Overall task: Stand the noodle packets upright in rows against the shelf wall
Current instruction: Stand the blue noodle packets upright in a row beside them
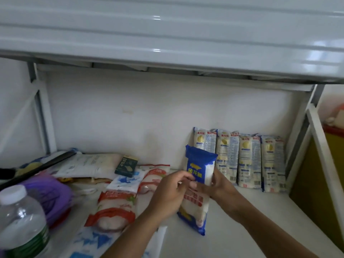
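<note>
Four noodle packets [240,161] upright against shelf wall [130,112]. One blue-topped packet [200,164], yellow Chinese print, left hand [171,190] and right hand [221,185] fingers curled round it. Two red packets [115,207] flat.

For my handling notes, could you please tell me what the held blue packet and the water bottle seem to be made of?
Blue packet: probably thin plastic film with a slight gloss. It creases at the top, and the lower part is see-through.
Water bottle: apparently clear, shiny plastic, with ribbed see-through walls, an opaque white cap and a green label.
</note>
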`<control>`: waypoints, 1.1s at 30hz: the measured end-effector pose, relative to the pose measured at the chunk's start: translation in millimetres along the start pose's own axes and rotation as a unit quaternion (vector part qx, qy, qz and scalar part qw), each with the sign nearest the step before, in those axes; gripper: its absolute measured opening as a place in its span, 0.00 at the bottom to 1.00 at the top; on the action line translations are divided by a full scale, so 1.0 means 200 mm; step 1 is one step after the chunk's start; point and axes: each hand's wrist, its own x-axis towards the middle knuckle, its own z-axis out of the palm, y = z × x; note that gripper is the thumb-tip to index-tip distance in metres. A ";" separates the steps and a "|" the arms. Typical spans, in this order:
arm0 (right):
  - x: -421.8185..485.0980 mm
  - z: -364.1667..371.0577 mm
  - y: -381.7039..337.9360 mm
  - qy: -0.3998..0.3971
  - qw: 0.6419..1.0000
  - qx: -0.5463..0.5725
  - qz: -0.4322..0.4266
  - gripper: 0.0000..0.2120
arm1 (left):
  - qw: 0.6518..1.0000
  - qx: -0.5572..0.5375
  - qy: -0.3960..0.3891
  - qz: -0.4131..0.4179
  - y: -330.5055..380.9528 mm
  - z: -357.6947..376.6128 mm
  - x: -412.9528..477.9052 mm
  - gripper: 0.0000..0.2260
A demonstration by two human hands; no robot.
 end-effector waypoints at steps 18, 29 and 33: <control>0.01 -0.08 -0.04 0.078 0.986 0.142 -0.039 0.15 | 0.952 -0.285 0.097 -0.060 0.18 -0.08 0.03 0.06; 0.00 -0.01 -0.11 0.164 0.972 0.168 -0.024 0.10 | 0.946 -0.294 0.126 -0.056 0.20 -0.11 0.01 0.07; 0.01 0.00 -0.12 0.178 0.967 0.183 -0.022 0.15 | 0.939 -0.301 0.157 -0.052 0.21 -0.11 0.01 0.02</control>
